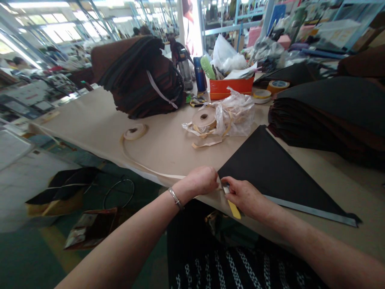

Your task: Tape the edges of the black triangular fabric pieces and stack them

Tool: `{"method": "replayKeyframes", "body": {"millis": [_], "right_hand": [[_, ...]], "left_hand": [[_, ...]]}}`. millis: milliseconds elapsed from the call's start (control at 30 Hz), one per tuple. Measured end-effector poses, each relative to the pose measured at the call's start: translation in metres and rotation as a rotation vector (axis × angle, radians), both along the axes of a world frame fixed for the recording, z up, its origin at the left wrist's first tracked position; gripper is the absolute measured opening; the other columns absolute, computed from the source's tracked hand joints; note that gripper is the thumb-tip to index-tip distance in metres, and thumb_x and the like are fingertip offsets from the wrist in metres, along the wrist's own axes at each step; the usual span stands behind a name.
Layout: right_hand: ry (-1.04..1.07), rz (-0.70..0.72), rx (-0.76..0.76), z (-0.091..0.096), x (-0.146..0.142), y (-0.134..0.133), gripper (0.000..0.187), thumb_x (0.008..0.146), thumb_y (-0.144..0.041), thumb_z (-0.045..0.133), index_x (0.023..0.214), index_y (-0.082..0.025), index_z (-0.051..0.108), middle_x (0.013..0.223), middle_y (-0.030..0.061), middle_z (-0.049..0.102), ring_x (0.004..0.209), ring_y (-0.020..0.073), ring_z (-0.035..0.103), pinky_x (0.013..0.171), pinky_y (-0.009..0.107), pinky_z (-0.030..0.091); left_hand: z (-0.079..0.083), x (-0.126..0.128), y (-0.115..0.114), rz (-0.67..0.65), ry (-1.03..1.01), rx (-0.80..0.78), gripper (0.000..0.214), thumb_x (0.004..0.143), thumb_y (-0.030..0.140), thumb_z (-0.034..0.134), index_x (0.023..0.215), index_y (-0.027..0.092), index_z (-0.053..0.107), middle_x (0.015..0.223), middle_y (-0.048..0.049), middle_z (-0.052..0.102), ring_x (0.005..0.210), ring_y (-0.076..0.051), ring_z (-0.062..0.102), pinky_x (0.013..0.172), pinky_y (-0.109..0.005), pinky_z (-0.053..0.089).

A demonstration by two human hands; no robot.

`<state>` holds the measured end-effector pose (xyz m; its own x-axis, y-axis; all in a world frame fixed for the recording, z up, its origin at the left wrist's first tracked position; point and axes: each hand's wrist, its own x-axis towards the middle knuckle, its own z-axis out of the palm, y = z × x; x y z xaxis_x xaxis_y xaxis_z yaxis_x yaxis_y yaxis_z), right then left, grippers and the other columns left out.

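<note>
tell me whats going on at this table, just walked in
A person has both hands close together at the table's near edge, by one corner of a black sheet. The left hand is closed on cream tape that runs back to a roll. The right hand grips a slim yellow item, partly hidden. A grey strip lies along the sheet's near edge.

Left hand [204,180] at near edge of table [90,104], just left of right hand [245,196]. Panel [264,164] on table, beyond right hand, extending right. Tape roll [135,131] farther left; tape [156,170] runs along near edge to left hand. Second roll [199,117] behind hands, left of plastic bag [242,114]. Box [231,89] behind bag. Stacks: one [135,68] back left, one [333,108] behind panel, right.
</note>
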<state>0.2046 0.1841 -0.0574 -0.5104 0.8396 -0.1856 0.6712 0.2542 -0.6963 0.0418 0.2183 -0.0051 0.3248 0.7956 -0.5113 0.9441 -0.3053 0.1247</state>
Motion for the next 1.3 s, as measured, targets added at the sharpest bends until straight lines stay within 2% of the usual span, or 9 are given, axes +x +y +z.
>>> {"method": "replayKeyframes", "body": {"millis": [200,333,400,500,633,800,967,1067,1300], "right_hand": [[-0.044,-0.024,0.051,0.002,-0.007,-0.002,0.028,0.079,-0.016,0.048,0.105,-0.019,0.060,0.085,0.0059,0.066,0.074,0.0163,0.059,0.065,0.025,0.036],[0.115,-0.017,0.003,0.013,0.012,0.000,0.048,0.079,-0.019,0.053,0.127,-0.018,0.051,0.078,0.0015,0.064,0.069,0.0132,0.056,0.062,0.022,0.036],[0.172,-0.060,-0.030,0.022,0.039,0.002,0.051,0.077,-0.022,0.057,0.127,-0.018,0.051,0.071,-0.0017,0.060,0.062,0.0107,0.051,0.057,0.021,0.034],[0.217,-0.224,-0.028,0.033,0.099,-0.003,0.035,0.078,-0.023,0.056,0.112,-0.016,0.061,0.065,-0.0035,0.053,0.057,0.0082,0.044,0.054,0.021,0.032],[0.356,-0.513,-0.192,0.031,0.180,-0.016,0.055,0.075,-0.027,0.060,0.125,-0.011,0.046,0.061,-0.0064,0.046,0.055,0.0088,0.045,0.055,0.022,0.037],[0.309,-0.715,-0.217,0.009,0.236,-0.027,0.032,0.073,-0.045,0.060,0.083,-0.015,0.052,0.068,-0.0003,0.056,0.061,0.0132,0.054,0.060,0.027,0.042],[-0.047,-0.611,0.069,-0.003,0.247,-0.028,0.030,0.088,-0.045,0.035,0.080,-0.020,0.048,0.063,0.0002,0.058,0.059,0.0156,0.055,0.059,0.028,0.039],[-0.208,-0.535,0.141,-0.005,0.245,-0.030,0.029,0.088,-0.043,0.036,0.086,-0.021,0.054,0.072,0.0032,0.063,0.067,0.0185,0.058,0.063,0.030,0.040],[-0.292,-0.544,-0.008,-0.009,0.250,-0.036,0.034,0.075,-0.036,0.053,0.101,-0.018,0.065,0.097,0.0085,0.068,0.087,0.0238,0.062,0.074,0.029,0.044]], "left_hand": [[0.012,0.010,-0.019,-0.052,-0.155,-0.001,0.017,0.084,0.022,0.055,0.071,0.018,0.065,0.064,0.0008,0.060,0.061,-0.012,0.056,0.051,-0.018,0.035],[0.003,-0.003,-0.026,-0.049,-0.233,0.063,0.027,0.089,0.026,0.045,0.068,0.016,0.058,0.060,0.0008,0.055,0.057,-0.013,0.051,0.049,-0.019,0.033],[-0.009,-0.014,-0.023,0.005,-0.334,0.125,0.032,0.088,0.033,0.042,0.063,0.017,0.054,0.058,0.0007,0.052,0.055,-0.014,0.050,0.050,-0.022,0.034],[-0.026,-0.025,-0.019,-0.079,-0.524,0.194,0.037,0.089,0.037,0.038,0.061,0.018,0.053,0.080,-0.0031,0.058,0.070,-0.017,0.056,0.064,-0.026,0.042],[-0.044,-0.017,-0.020,-0.143,-0.596,0.269,0.035,0.088,0.034,0.039,0.064,0.020,0.059,0.113,-0.0074,0.055,0.106,-0.027,0.050,0.088,-0.039,0.042],[-0.063,0.003,-0.017,-0.153,-0.482,0.392,0.035,0.088,0.029,0.039,0.066,0.019,0.064,0.119,-0.0122,0.052,0.108,-0.032,0.048,0.087,-0.050,0.042],[-0.063,0.009,-0.020,-0.115,-0.442,0.395,0.030,0.089,0.023,0.045,0.067,0.018,0.064,0.117,-0.0118,0.054,0.107,-0.030,0.049,0.089,-0.048,0.044],[-0.060,0.011,-0.026,-0.084,-0.416,0.382,0.025,0.088,0.017,0.048,0.069,0.018,0.065,0.120,-0.0111,0.053,0.109,-0.030,0.049,0.092,-0.049,0.043],[-0.060,0.018,-0.037,-0.083,-0.413,0.356,0.020,0.087,0.017,0.051,0.076,0.020,0.067,0.126,-0.0103,0.049,0.117,-0.032,0.044,0.102,-0.055,0.036]]}}
